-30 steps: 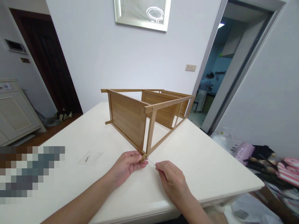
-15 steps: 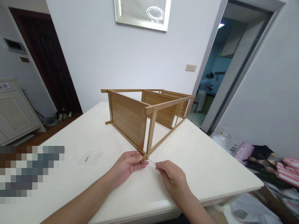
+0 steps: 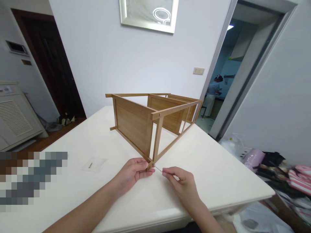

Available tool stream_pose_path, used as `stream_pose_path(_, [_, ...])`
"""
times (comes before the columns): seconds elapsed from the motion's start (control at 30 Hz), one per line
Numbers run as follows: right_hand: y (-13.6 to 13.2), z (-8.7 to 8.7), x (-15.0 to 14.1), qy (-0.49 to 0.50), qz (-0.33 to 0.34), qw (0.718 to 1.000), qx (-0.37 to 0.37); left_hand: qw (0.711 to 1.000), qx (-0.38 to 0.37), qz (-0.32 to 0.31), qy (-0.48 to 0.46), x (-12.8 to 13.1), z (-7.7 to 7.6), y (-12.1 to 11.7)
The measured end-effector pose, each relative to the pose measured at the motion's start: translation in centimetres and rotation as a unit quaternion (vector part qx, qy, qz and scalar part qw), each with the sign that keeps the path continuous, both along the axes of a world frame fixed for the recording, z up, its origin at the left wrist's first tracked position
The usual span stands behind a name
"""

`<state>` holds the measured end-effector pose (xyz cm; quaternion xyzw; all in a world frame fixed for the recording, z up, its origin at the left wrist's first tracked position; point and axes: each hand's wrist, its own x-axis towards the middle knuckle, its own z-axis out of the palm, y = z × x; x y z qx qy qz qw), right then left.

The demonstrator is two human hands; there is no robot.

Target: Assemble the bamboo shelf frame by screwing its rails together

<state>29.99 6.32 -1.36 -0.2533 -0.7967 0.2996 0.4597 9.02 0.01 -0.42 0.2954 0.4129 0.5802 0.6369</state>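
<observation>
Head view: one wooden rack (image 3: pixel 132 124), laid on its side, centre of frame, on white surface (image 3: pixel 218 174); left hand (image 3: pixel 136 170), lower centre, clamped about the rack's nearest leg end; right hand (image 3: pixel 181 179), lower right of centre, apart from the left, pinching one thin metal rod (image 3: pixel 158 168), far end at the same corner; one clear plastic bag (image 3: pixel 98 163), lower left, with one small dark piece (image 3: pixel 90 165), in or on it, cannot tell; one wall switch (image 3: pixel 198 71), upper right.

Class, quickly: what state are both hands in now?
Left hand: closed, holding the near corner of the wooden frame.
Right hand: closed, pinching a thin silvery rod.
</observation>
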Motion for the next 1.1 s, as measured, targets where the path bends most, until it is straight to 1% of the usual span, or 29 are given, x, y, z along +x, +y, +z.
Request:
stream_pose_path(0.07, [0.2, -0.2, -0.1, 0.006, 0.005, 0.995, -0.096, 1.000, 0.001, -0.001, 0.002, 0.0, 0.0, 0.0])
stream_pose_path(0.1, [0.3, -0.3, -0.1, 0.008, 0.010, 0.991, -0.130, 1.000, 0.002, -0.001, 0.003, -0.1, 0.0, 0.0])
stream_pose_path(0.13, [0.4, -0.4, -0.1, 0.009, 0.012, 0.989, -0.147, 1.000, 0.002, -0.001, 0.004, -0.1, -0.1, 0.0])
stream_pose_path(0.17, [0.3, -0.4, -0.1, 0.006, 0.009, 0.990, -0.142, 1.000, 0.002, 0.000, 0.004, -0.1, -0.1, 0.0])
stream_pose_path(0.2, [0.2, -0.4, -0.1, 0.001, -0.001, 0.993, -0.115, 1.000, 0.002, 0.002, 0.004, -0.1, -0.1, 0.0])
stream_pose_path(0.27, [-0.1, -0.4, -0.2, -0.013, -0.026, 0.999, -0.016, 1.000, 0.001, 0.006, 0.002, -0.1, 0.0, -0.1])
stream_pose_path(0.33, [-0.6, -0.2, -0.2, -0.023, -0.035, 0.995, 0.094, 1.000, 0.003, 0.008, -0.001, 0.0, 0.0, -0.1])
stream_pose_path(0.37, [-0.8, -0.1, -0.2, -0.028, -0.034, 0.990, 0.136, 1.000, 0.004, 0.009, -0.002, 0.0, 0.0, -0.1])
stream_pose_path(0.4, [-1.0, 0.0, -0.3, -0.033, -0.032, 0.985, 0.169, 1.000, 0.005, 0.010, -0.003, 0.0, 0.0, -0.1])
stream_pose_path(0.47, [-1.3, 0.2, -0.4, -0.044, -0.034, 0.976, 0.210, 1.000, 0.003, 0.014, -0.004, 0.0, 0.0, -0.1])
stream_pose_path(0.6, [-1.6, 0.3, -0.4, -0.060, -0.058, 0.962, 0.259, 1.000, -0.002, 0.017, -0.002, 0.0, 0.0, -0.1])
stream_pose_path(0.77, [-1.6, -0.7, -0.3, -0.087, -0.073, 0.946, 0.304, 1.000, 0.006, 0.009, 0.000, 0.1, 0.1, -0.1])
stream_pose_path(0.87, [-1.5, -1.2, -0.2, -0.110, -0.060, 0.941, 0.315, 1.000, 0.001, 0.010, 0.001, 0.1, 0.1, -0.1])
stream_pose_path(0.97, [-1.4, -1.3, 0.0, -0.123, -0.048, 0.937, 0.323, 1.000, 0.001, 0.011, -0.001, 0.1, 0.1, -0.1])
stream_pose_path(1.1, [-1.5, -1.1, 0.1, -0.135, -0.068, 0.932, 0.330, 1.000, 0.004, 0.009, -0.003, 0.1, 0.1, -0.1])
